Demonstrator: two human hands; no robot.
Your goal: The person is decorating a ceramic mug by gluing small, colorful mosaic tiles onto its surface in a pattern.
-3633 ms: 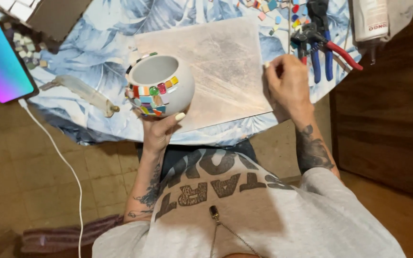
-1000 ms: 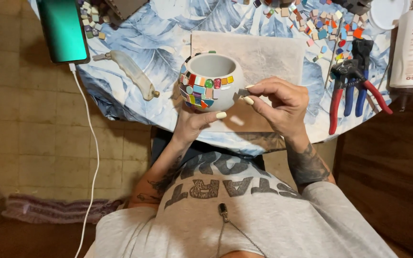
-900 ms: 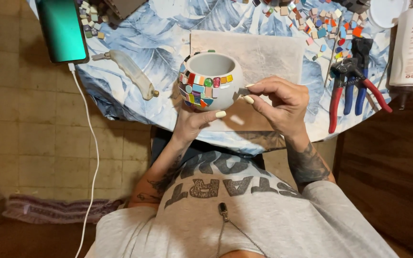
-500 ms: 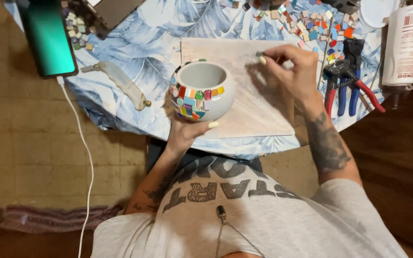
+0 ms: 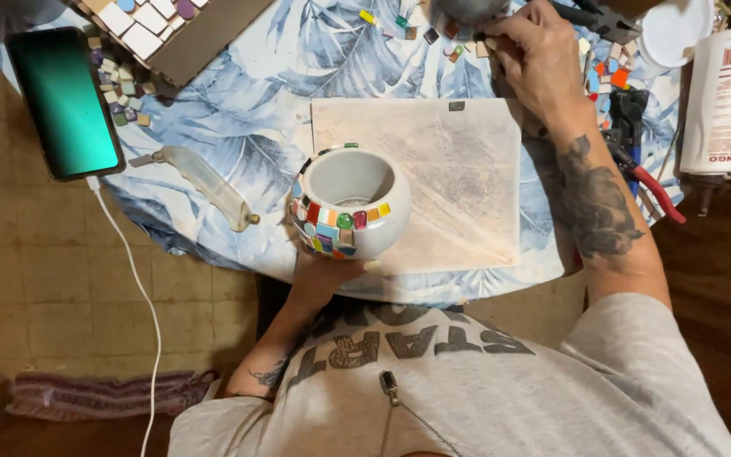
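1. The left hand (image 5: pixel 325 278) cupped a round white pot (image 5: pixel 350 203) from beneath, fingers wrapped up around its underside, so the grip was closed on the pot
2. The pot sat tilted with its open mouth facing up, over the near edge of the table, just in front of the person's chest; a band of small coloured tiles (image 5: pixel 340 224) ran across the side facing the camera
3. The right hand (image 5: pixel 535 59) was stretched to the far side of the table, resting knuckles-up among loose mosaic pieces (image 5: pixel 454 38); its fingertips curled down into the pieces, and I could not tell whether they pinched one or held nothing
4. Between the two hands lay a pale square board (image 5: pixel 433 186), flat on the blue leaf-patterned tablecloth (image 5: pixel 239 93); the pot overlapped its near left corner, and one tiny dark tile (image 5: pixel 456 106) sat at its far edge
5. To the left of the pot lay a clear tube-like tool (image 5: pixel 205 182), and farther left a phone (image 5: pixel 65 101) with a lit green screen, its white cable (image 5: pixel 133 279) trailing off the table
6. To the right of the forearm lay red-handled pliers (image 5: pixel 649 173), and beside them a white cylindrical bottle (image 5: pixel 721 97)
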